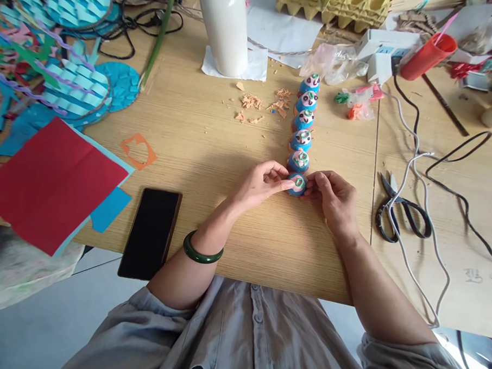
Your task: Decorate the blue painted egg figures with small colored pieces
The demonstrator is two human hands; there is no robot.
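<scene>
A row of small blue domes (301, 140), looking like painted egg-carton cups, runs away from me across the table. Each has a pink top with green and dark squiggles or rings on it. At the near end is the closest blue dome (298, 183), held between my two hands. My left hand (266, 181), below a dark green bangle (202, 250), is closed with its thumb on the dome's left side. On the right side, my right hand (333, 194) pinches the dome's edge, its fingertips partly hidden behind the thumb.
Scissors (402, 207) lie under white cables (429, 220) at the right. A phone (151, 232) and red paper (56, 184) lie left. Wood shavings (252, 101), a white bottle (225, 33), an egg carton (336, 6) and a red cup (428, 57) are farther back.
</scene>
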